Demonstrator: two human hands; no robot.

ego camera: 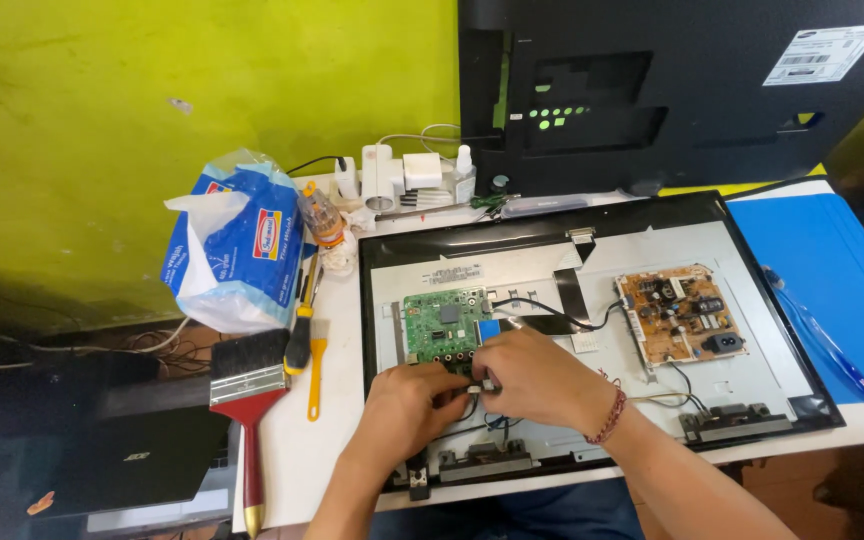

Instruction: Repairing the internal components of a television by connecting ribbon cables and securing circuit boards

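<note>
We see both hands low in the middle of the frame, over an opened flat screen [742, 400] lying face down on a white table [337, 440]. The left hand [407, 400] sits just below the green circuit board [439, 325], fingers curled in and pinching something small at the board's lower edge; what it grips is hidden by the fingers. The right hand [532, 375], with a red bead bracelet [609, 417] at the wrist, touches the left one, fingertips closed around a small white connector [478, 385] on dark wires [477, 418] that run down from the board. The green board is at centre frame, on the screen's grey metal back, left part. A brown circuit board [680, 315] lies well apart, right of centre, linked by a black cable [552, 310].

Left of the screen: a red-handled paintbrush [249, 385], a yellow-handled screwdriver [316, 375], another black-and-yellow screwdriver [301, 325], a blue and white plastic bag [237, 245]. Upper centre: white chargers [392, 172] and a small bottle [464, 175]. A black screen cover [682, 90] leans at upper right; a blue mat [822, 285] with a blue pen [820, 340] lies at right edge. A black laptop [122, 460] sits lower left.
</note>
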